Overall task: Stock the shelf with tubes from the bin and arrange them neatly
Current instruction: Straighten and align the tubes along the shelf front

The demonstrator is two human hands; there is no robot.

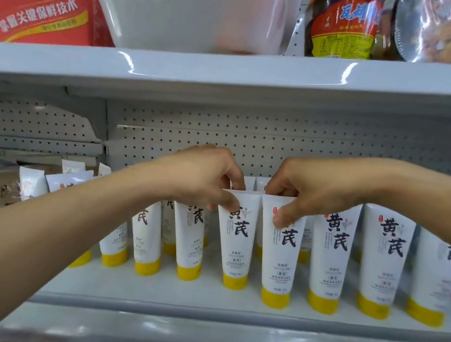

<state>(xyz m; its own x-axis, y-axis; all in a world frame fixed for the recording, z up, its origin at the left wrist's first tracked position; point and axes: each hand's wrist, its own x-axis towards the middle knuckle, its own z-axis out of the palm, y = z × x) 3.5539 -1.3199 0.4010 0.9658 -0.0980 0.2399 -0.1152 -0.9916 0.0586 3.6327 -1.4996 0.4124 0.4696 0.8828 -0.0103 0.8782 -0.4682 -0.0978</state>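
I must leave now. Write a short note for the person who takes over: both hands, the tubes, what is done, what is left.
Left hand: grip pinching the top edge of a front-row tube.
Right hand: grip pinching the top of the neighbour tube.
Both tubes stand cap-down on the shelf.
Done: a front row of white tubes with yellow caps stands there, more behind.
Left: straighten these two; the left end looks uneven. The bin is not in view.

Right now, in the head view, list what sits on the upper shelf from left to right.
Red and yellow carton → translucent white bag → dark jar with a red and yellow label → clear packet of snacks.
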